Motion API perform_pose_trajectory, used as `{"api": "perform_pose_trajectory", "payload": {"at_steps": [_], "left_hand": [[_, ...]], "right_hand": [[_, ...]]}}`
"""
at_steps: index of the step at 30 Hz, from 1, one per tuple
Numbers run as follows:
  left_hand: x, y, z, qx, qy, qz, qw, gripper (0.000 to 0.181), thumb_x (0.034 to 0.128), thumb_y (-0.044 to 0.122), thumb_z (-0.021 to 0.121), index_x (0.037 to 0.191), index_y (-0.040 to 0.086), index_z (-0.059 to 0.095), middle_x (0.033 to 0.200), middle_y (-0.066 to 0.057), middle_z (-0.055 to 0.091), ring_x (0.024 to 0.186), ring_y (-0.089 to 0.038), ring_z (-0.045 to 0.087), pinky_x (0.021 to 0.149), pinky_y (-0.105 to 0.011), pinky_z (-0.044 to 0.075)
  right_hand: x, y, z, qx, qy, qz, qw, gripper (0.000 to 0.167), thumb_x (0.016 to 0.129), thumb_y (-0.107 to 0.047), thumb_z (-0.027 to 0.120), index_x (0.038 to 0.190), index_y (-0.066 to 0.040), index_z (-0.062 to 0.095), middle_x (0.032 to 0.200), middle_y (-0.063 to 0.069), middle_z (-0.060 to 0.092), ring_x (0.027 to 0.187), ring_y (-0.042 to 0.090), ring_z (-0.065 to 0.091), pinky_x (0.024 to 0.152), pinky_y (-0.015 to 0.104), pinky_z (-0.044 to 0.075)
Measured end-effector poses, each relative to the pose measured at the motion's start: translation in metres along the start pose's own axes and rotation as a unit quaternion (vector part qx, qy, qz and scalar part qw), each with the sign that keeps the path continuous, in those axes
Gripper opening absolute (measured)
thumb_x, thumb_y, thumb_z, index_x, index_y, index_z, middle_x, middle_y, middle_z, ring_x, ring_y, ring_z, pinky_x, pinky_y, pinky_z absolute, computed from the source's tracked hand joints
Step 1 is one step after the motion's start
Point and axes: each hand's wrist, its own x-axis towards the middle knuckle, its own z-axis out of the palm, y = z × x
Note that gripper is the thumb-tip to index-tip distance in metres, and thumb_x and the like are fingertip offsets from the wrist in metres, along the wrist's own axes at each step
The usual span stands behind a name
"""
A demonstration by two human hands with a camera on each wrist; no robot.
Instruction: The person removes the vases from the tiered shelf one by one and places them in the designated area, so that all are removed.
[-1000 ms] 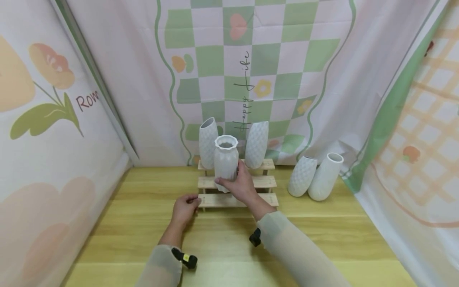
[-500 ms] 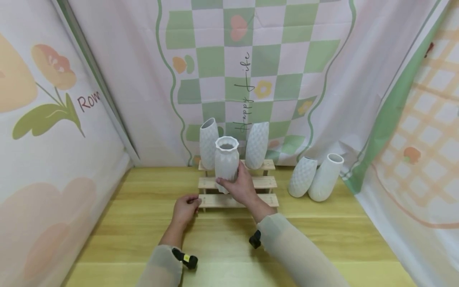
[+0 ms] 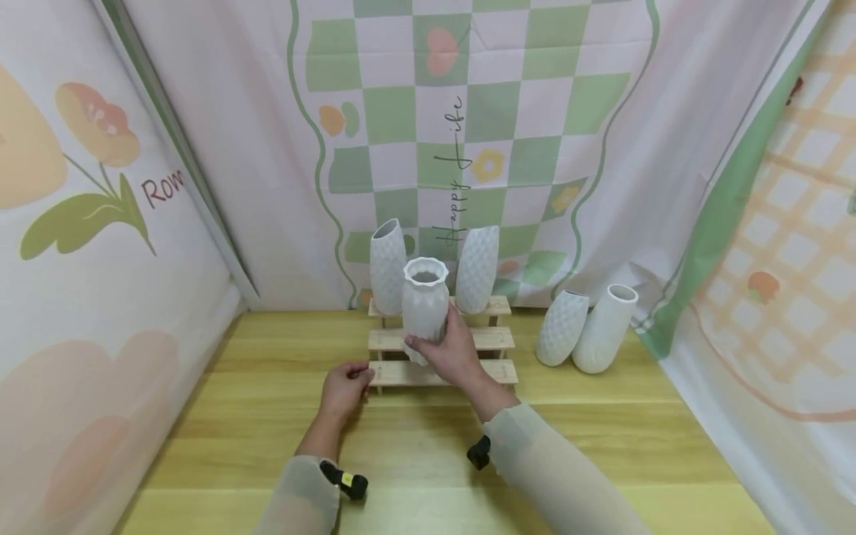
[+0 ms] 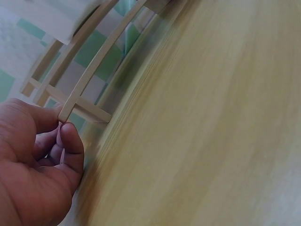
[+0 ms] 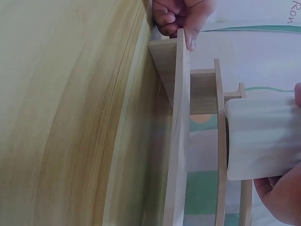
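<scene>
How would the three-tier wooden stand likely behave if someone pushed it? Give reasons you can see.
The wooden stand is probably stiff, since its slats look straight. It may be fairly light for its size, given the gaps between tiers. A hard push could topple the two vases on its top tier, which look tall and narrow.

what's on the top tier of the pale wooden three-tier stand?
The top tier bears a tall white textured vase near its left end and another near its right. The white scalloped-rim vase in the right hand hides part of the middle; can't see behind it.
</scene>
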Motion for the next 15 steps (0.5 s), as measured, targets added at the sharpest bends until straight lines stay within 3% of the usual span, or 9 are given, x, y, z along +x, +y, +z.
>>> {"api": "perform_pose_trajectory", "payload": {"at_steps": [15], "left_hand": [[-0.002,0.002,0.000,-0.005,0.000,0.001,1.0000,0.031,0.0971,0.012,0.072,0.122,-0.006,0.069,0.098,-0.015,0.070,0.075,-0.022,0.066,0.062,-0.028,0.057]], "right_hand": [[-0.014,-0.004,-0.009,-0.010,0.000,0.009,0.9999,0.092,0.082,-0.032,0.090,0.156,-0.024,0.037,0.143,0.004,0.055,0.131,0.033,0.055,0.108,0.059,0.046]]}}
